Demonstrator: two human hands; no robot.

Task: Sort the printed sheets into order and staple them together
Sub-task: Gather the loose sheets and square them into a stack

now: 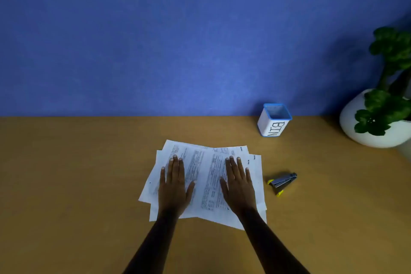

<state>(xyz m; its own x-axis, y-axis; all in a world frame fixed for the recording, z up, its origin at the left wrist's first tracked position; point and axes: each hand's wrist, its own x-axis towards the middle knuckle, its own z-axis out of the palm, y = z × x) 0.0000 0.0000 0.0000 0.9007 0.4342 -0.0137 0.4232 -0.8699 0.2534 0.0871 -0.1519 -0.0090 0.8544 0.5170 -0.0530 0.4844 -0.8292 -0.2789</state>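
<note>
plant (pixel 382 104): cut by right edge | sheets (pixel 205 173): print unreadable

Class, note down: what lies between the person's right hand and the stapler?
Head view: beyond the right hand, the right edge of the printed sheets, then a strip of bare desk, then the stapler.

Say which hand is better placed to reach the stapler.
Right, likely. The stapler lies just right of the sheets, near the right hand; the left hand would have to cross over.

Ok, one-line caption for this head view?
Left hand and right hand rest flat on the fanned printed sheets, stapler untouched on the desk beside them.
</note>
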